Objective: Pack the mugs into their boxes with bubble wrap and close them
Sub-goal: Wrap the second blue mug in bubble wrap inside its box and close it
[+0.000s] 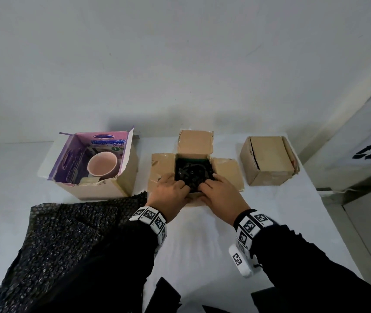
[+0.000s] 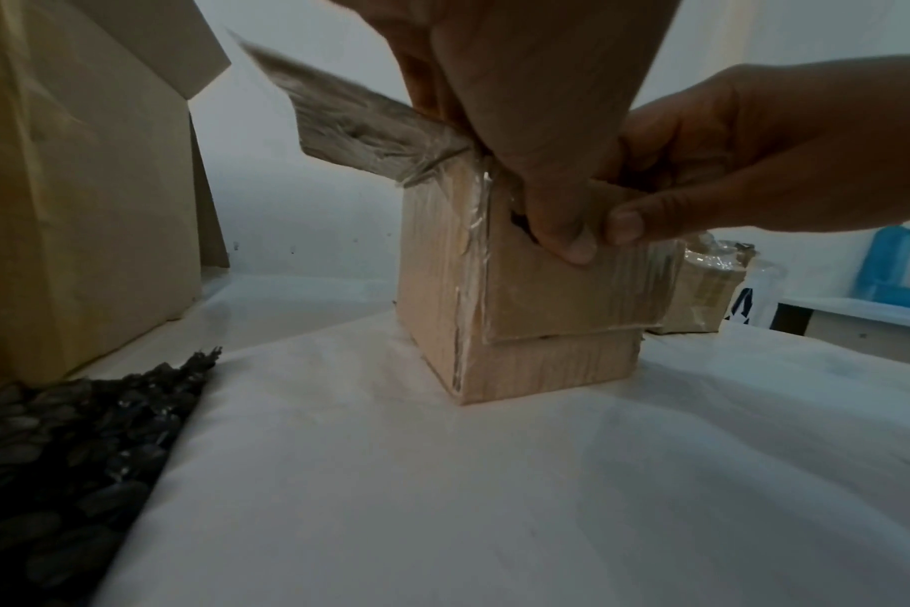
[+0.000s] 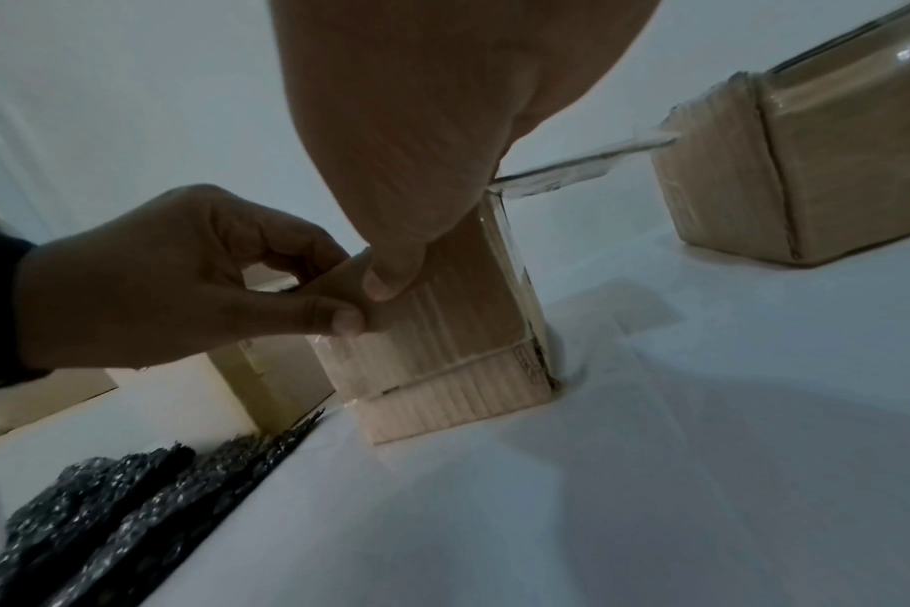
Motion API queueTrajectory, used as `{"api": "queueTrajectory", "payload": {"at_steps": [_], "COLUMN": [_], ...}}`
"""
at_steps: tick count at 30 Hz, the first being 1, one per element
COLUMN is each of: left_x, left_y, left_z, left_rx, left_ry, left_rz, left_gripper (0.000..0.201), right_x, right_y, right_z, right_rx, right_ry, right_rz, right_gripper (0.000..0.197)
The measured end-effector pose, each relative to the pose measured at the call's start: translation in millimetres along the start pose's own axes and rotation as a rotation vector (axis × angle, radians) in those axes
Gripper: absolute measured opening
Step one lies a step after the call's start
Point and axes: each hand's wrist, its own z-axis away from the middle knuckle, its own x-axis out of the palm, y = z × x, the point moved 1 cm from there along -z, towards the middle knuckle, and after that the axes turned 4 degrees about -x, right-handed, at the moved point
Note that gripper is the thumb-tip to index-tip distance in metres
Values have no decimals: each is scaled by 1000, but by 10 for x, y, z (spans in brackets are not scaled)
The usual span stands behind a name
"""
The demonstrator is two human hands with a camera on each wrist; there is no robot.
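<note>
The middle cardboard box (image 1: 225, 170) stands open with its flaps spread, and a mug wrapped in black bubble wrap (image 1: 191, 172) sits inside it. My left hand (image 1: 171, 188) and right hand (image 1: 218, 190) meet at its near edge, fingers curled over the rim onto the wrap. In the left wrist view both thumbs pinch the near flap (image 2: 572, 295), which hangs down the box front. The right wrist view shows my left hand (image 3: 157, 287) pinching that flap (image 3: 432, 312) beside my right thumb. A bare pink mug (image 1: 102, 164) sits in the open purple-lined box (image 1: 126, 177) at the left.
A shut cardboard box (image 1: 268, 163) stands to the right of the middle one. A large sheet of black bubble wrap (image 1: 67, 233) lies on the white table (image 1: 202, 245) at my left. The wall rises just behind the boxes.
</note>
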Motion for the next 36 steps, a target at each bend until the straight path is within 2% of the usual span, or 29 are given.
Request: {"api": "queueTrajectory", "payload": {"at_steps": [5,8,11,14,19,25,31,34,36], "left_x": [-20,-15,-98,-162,-127,-210,-149,-123,-128], "left_y": [45,65,37,-77,-205,-131,-59,-51,-56], "left_z": [33,42,-34,-120,-83,-90,-52,-47,-31], "left_rx": [-49,-50,-54,-71,-74,-82,-177,-208,-204], "left_ry": [-14,-16,13,17,-90,-232,-337,-338,-306], "left_rz": [-50,-13,-2,5,-66,-205,-217,-212,-215], "left_gripper": [21,24,35,39,58,85,78,74,73], "right_x": [3,-15,-87,-214,-194,-123,-42,-30,-54], "right_y": [-31,-48,-26,27,129,151,144,136,143], "right_z": [31,26,-24,-49,58,66,58,51,68], "right_rx": [24,2,67,71,27,-3,-3,-1,21], "right_ry": [-18,-64,-135,-88,-64,-39,-46,-89,-70], "right_rz": [165,152,51,110,180,227,233,223,153], "right_gripper": [11,12,35,45,42,49,44,44,43]}}
